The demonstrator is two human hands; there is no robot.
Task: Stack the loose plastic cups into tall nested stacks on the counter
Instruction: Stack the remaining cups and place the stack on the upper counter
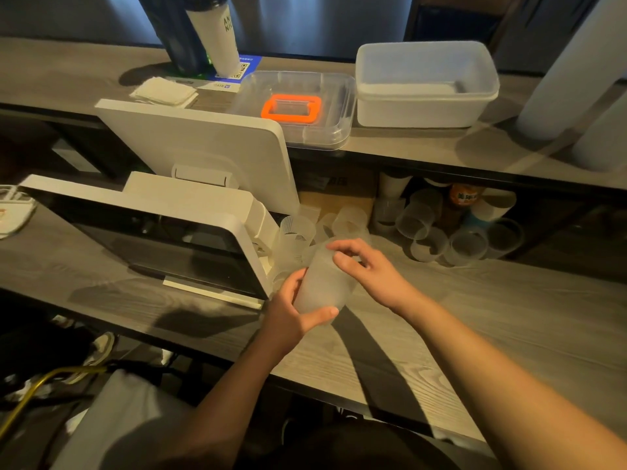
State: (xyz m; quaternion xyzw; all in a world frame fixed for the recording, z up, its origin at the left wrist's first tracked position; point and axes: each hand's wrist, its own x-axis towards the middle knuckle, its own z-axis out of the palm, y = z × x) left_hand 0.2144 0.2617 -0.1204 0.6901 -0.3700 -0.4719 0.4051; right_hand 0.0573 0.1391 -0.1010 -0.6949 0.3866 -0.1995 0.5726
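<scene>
Gripping a frosted plastic cup (322,286) near its base, a person's left hand (288,313) curls thumb and fingers round the cup and holds it just above the wooden counter (475,317), beside the white point-of-sale terminal (190,212). The cup's long axis tilts up and away from the body, its mouth pointing toward the back of the counter. At that upper end the right hand (366,266) hovers with fingers loosely bent; whether they touch the rim or pinch anything cannot be told. Further right, well apart from both hands, loose cups (458,239) lie on their sides under the raised shelf. The right hand is the nearer to them and looks best placed to fetch one for nesting.
</scene>
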